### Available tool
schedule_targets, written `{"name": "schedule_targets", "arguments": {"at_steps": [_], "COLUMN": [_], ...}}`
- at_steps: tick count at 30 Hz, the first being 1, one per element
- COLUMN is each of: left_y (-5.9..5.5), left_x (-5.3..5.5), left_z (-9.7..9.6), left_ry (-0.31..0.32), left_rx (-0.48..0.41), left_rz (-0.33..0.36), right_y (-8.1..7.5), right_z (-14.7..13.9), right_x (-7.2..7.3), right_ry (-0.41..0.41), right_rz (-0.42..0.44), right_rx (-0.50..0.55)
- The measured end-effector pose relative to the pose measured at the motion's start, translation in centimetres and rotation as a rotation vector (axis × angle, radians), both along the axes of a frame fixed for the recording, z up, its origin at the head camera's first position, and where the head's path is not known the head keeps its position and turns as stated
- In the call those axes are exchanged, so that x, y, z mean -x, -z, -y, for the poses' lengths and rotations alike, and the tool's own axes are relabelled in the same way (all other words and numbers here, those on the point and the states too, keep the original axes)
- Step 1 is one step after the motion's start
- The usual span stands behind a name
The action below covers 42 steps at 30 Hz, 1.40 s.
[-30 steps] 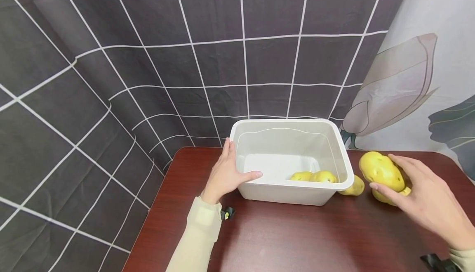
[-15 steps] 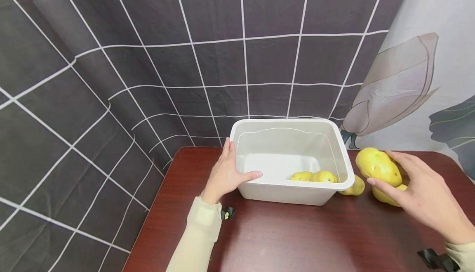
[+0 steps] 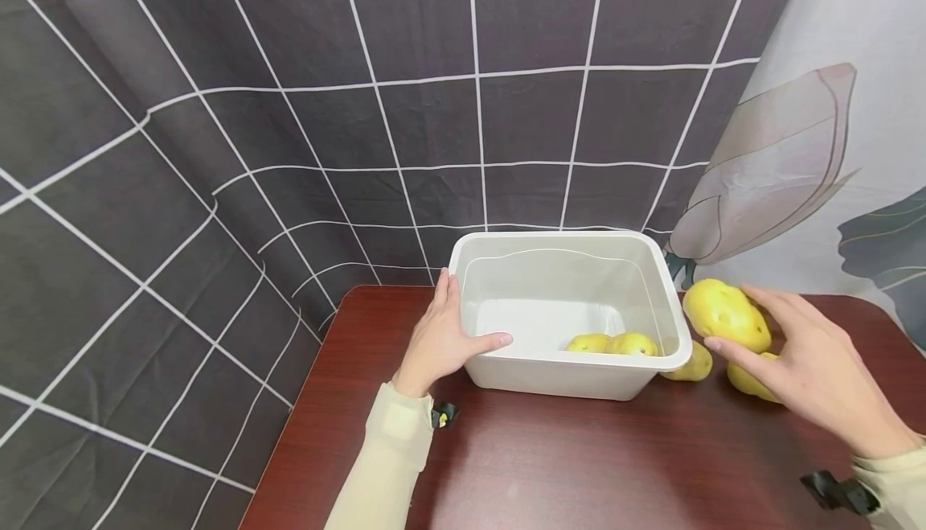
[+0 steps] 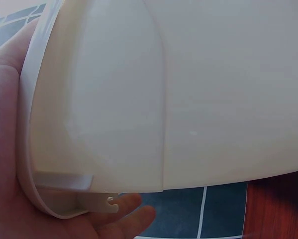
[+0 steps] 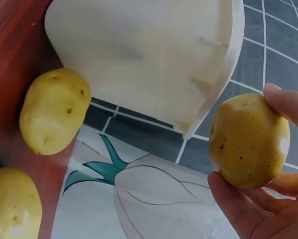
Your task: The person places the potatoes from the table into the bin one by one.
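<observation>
A pale grey plastic bin (image 3: 550, 377) stands on the table, two yellow potatoes (image 3: 631, 344) showing inside it. My left hand (image 3: 441, 341) holds the bin's left front corner, thumb over the front rim and fingers along the left side; the left wrist view has the fingertips below the rim. To the right of the bin, my right hand (image 3: 817, 369) grips a potato (image 5: 249, 141) between thumb and fingers, raised at about rim height. On the table beneath lie two more potatoes, one (image 3: 693, 363) beside the bin's right wall and another (image 3: 749, 380) under the held one.
The dark red wooden table (image 3: 550, 466) ends at the back against a hanging dark cloth (image 3: 405, 128) with white grid lines. A pale cloth with a flower print (image 3: 774, 168) hangs at the back right.
My right hand has moved left and slightly up with the potato, closer to the bin's right rim. The left hand and the bin have stayed in place.
</observation>
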<state>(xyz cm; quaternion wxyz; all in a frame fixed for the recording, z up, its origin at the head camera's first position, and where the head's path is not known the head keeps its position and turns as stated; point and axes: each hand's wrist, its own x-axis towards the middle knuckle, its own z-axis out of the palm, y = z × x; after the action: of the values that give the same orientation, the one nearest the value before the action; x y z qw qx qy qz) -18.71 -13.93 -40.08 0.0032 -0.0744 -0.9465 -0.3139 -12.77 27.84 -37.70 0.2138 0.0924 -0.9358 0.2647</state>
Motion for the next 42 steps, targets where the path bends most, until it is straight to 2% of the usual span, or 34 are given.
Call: {"name": "schedule_targets", "arguments": {"at_steps": [23,32,42], "left_y": [0.0,0.0,0.0], "left_x": [0.0,0.0,0.0], "left_z": [-0.1,-0.1,-0.1], "left_ry": [-0.001,0.000,0.003], "left_rx": [0.001,0.007,0.004], "left_rz": [0.004,-0.004,-0.008], "right_y": [-0.5,-0.4,-0.3], "right_z": [1.9,2.5,3.6], "right_x": [2.0,2.8,3.9], "right_ry": [-0.054,-0.076,-0.076], "right_rz": [-0.016,0.009,-0.025], "right_rx": [0.014,0.036,0.051]}}
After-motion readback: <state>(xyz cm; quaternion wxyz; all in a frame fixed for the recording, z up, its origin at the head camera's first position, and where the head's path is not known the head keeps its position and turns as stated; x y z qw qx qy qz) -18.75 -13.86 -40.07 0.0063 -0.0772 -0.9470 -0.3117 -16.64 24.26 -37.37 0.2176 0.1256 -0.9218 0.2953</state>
